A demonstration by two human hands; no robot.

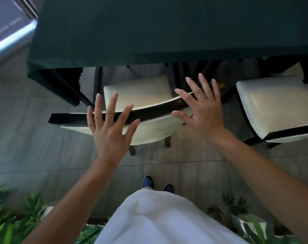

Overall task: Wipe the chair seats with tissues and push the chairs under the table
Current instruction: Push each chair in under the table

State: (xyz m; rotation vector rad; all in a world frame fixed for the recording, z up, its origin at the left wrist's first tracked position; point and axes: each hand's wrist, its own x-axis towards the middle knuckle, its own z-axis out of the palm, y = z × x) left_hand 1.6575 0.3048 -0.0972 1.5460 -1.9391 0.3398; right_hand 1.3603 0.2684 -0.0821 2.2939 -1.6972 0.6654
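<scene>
A: Though the white garment (160, 217) filled the bottom centre of the frame, could the feet be seen?

B: Just above it, yes: two blue shoes (157, 184) stood on the grey tiled floor (26, 147), with green plants (12, 213) blurred in both lower corners.

A: And the hands?

B: Both reached up toward mid-frame. The left hand (109, 131) was spread wide, fingers straight, over the dark top rail of the near chair (149, 113). The right hand (202, 111) was spread the same way at the rail's right end. Neither held anything. Whether the palms actually pressed on the rail could not be told.

A: No tissue?

B: None was in view.

A: So the step was the push?

B: It looked so. The chair's cream seat (137, 90) lay at centre frame, its far edge close to the table's edge, and the chair sat skewed, its left end nearer the person. She would have done well to push evenly with both palms, a little more on the left, so it went in straight and cleared the table leg (96, 83).

A: And further off?

B: A second chair (273, 106) stood at the right, partly under the table (149, 32), whose dark green cloth covered the top of the frame. A pale glazed surface (10, 32) showed at the upper left.
</scene>
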